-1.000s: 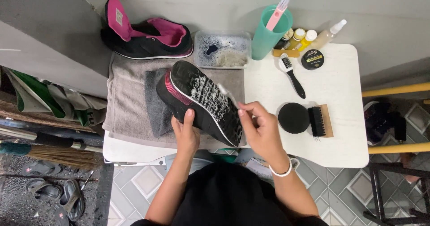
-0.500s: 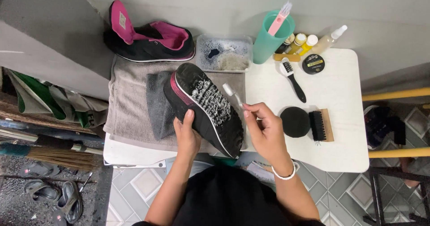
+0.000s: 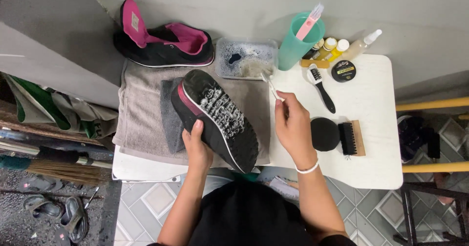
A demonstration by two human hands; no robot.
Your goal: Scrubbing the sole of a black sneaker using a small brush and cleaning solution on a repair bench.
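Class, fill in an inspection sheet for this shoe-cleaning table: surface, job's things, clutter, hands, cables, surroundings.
Surface: white table, grey towel over its left part.
Job's things: black shoe sole up; small brush tip at the sudsy tray.
Clutter: second shoe, teal cup, bottles, tin, long brush, round black pad, wooden brush.
Hands: left hand grips the shoe; right hand holds the small brush.
Cables: nothing seen.
Surroundings: broom, sandals, tiled floor.
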